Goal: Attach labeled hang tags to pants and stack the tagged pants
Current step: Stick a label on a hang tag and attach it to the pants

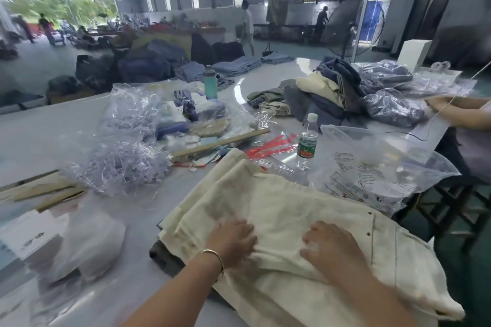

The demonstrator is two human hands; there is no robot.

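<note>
On the near edge of the worktop (53, 135) lie folded cream pants (292, 210), creased, with small dark rivets, atop a darker garment. The left hand (233, 241) and right hand (329, 249) press flat on them, each grip apart, clamping nothing. Beyond lie shredded plastic (117, 162), a water bottle (307, 143), red strips (271, 147) and heaped clothes (324, 93) in a big workshop hall.

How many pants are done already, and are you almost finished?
Hard to count. Both hands, left hand and right hand, rest on cream pants lying on top of a darker folded garment, so a small stack seems started. No hang tag shows on the cream pair. A mixed heap of pants across the table still looks untouched, so probably plenty remains.
</note>
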